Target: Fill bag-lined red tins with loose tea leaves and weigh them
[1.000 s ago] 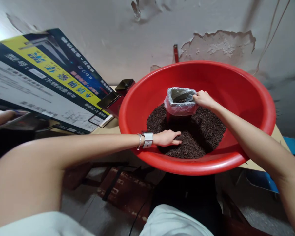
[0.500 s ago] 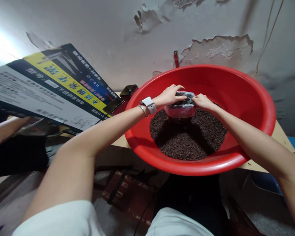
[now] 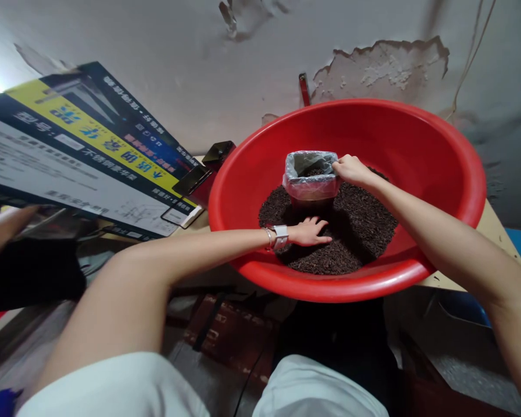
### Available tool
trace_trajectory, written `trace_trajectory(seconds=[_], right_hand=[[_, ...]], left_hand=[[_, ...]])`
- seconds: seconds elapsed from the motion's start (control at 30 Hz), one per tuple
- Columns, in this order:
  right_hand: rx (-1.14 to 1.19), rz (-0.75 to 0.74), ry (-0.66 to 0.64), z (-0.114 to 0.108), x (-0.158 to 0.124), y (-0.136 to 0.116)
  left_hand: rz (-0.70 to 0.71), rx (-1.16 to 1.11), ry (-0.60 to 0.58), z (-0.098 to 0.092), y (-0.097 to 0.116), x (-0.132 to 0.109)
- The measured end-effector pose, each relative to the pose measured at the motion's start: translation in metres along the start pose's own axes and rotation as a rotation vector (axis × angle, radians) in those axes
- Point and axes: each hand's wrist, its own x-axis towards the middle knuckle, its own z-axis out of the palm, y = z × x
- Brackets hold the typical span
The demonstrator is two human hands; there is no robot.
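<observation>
Container (image 3: 312, 205), dark red, square-mouthed, stands upright on loose dark brown granules (image 3: 338, 258) in a big round red plastic basin (image 3: 434, 145). Position: toward 11 o'clock of basin center (12 = wall side, 6 = wearer). Transparent plastic bag (image 3: 306, 189) lines it, folded out over the rim; dark granules visible down inside.

Right hand (image 3: 351, 169) at the container's 3 o'clock, fingers clamped on the bag-covered rim at that corner. Left hand (image 3: 309, 233) at the container's 6 o'clock, palm down, fingers spread apart, right at the granule surface; can't tell how much of the palm touches. Left forearm enters over the basin's 8 o'clock, right over its 4. Left wrist carries a square-faced wristwatch with pale strap (image 3: 280, 237) and a slim silvery bracelet (image 3: 268, 238).

Basin sits on a pale wooden tabletop (image 3: 499, 234), edge showing at 4 o'clock. At 10 o'clock, just beside the rim: dark glossy box (image 3: 219, 152). Past that, a large flat printed cardboard carton in dark blue, yellow and white (image 3: 99, 165), tilted. Far out at 9 o'clock, another person's forearm (image 3: 8, 231), partly hidden by the carton.

Off-white wall with peeling plaster (image 3: 178, 46) along 12. Slim red object (image 3: 304, 90) at 11, just beyond the rim; type unclear.
</observation>
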Motion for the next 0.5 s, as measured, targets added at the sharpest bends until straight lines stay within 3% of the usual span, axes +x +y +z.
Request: trace_trajectory(seconds=[0.1, 0.3, 0.5], right_hand=[[-0.008, 0.009, -0.008, 0.000, 0.000, -0.001], [0.010, 0.005, -0.004, -0.001, -0.001, -0.001], [-0.018, 0.000, 0.002, -0.001, 0.000, 0.000]], left_hand=[[-0.046, -0.016, -0.019, 0.001, -0.005, 0.007], [0.093, -0.098, -0.119, -0.003, 0.011, -0.019], [0.189, 0.039, -0.085, 0.009, 0.024, -0.030]])
